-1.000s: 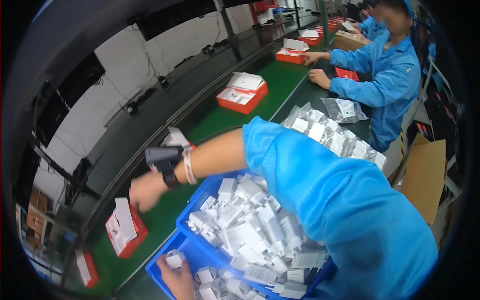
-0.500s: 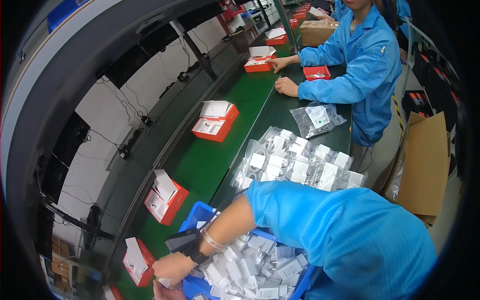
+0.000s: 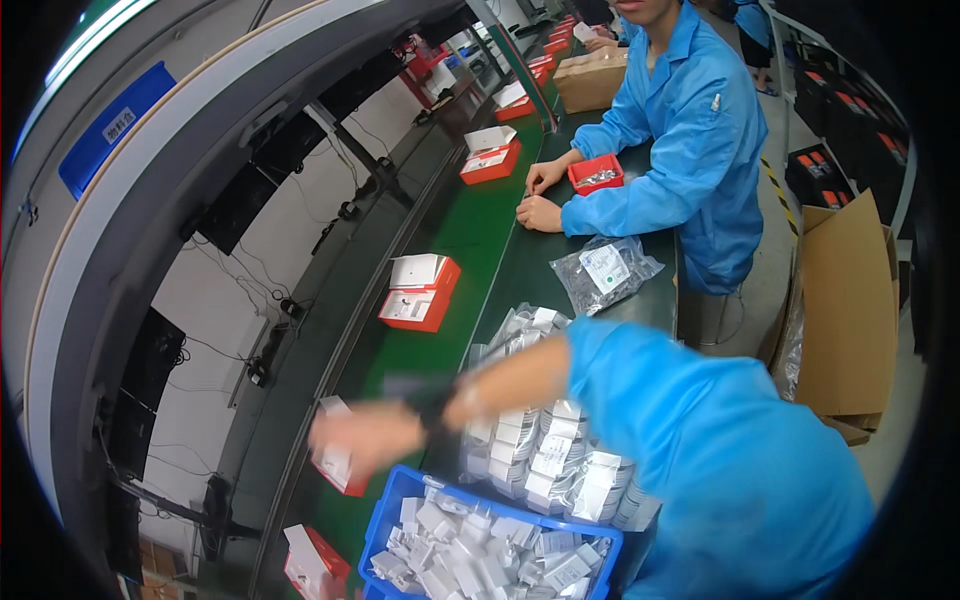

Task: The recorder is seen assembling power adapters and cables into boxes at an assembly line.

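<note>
My right hand [image 3: 365, 440], smeared by motion, is over an open red and white box [image 3: 345, 475] on the green conveyor belt. Its fingers are too blurred to show whether they hold anything. A dark band and device sit on that wrist. Below the forearm stands a blue bin [image 3: 395, 497] filled with white power adapters [image 3: 490, 555]. Behind the bin, clear bags of packed white adapters and grey cables [image 3: 550, 455] are partly hidden by my arm. My left hand is out of view.
More open red boxes [image 3: 420, 295] line the belt [image 3: 440, 362]. At the far right of the belt, a co-worker in blue [image 3: 660, 140] works beside a small red tray [image 3: 597, 175]. Nearby are a clear bag of small parts [image 3: 605, 275] and a cardboard box [image 3: 840, 310].
My right hand has moved up and away from the bin's left side to the box on the belt. My left hand has left the view. The view has shifted, and the co-worker's hand has left a box.
</note>
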Demonstrator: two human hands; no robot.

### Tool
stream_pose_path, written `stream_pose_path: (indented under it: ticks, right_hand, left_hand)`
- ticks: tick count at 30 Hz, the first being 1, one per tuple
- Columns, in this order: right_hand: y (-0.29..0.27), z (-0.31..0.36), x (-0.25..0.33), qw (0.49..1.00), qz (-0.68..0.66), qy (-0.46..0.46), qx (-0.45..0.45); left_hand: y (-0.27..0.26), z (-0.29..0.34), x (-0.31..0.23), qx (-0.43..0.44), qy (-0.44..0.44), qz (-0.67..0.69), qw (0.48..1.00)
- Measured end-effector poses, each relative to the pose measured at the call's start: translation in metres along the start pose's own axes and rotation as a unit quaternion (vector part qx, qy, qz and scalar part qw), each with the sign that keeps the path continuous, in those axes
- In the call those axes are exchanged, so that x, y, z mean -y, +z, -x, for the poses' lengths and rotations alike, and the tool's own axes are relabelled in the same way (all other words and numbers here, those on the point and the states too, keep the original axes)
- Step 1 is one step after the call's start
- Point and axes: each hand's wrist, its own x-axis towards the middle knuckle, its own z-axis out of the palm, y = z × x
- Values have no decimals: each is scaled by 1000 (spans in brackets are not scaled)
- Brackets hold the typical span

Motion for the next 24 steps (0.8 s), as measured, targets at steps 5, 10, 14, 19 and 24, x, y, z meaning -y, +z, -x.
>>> stream_pose_path:
  ticks: [5, 10, 14, 19, 24]
  right_hand:
    - [-212, 138, -134, 854, 419, 296, -83]
    - [-226, 223, -215, 656, 582, 478, 49]
    - [-214, 182, -214, 702, 552, 388, -225]
    - [-134, 90, -42, 915, 298, 248, 110]
    - [-41, 99, -20, 905, 266, 222, 247]
  left_hand:
    - [-62, 47, 87, -54, -119, -65, 989]
    - [-71, 77, 139, -34, -197, -92, 975]
    - [-50, 56, 135, 96, -56, -265, 958]
    - [-38, 46, 136, 114, 49, -328, 936]
    - [-44, 56, 123, 117, -3, -374, 920]
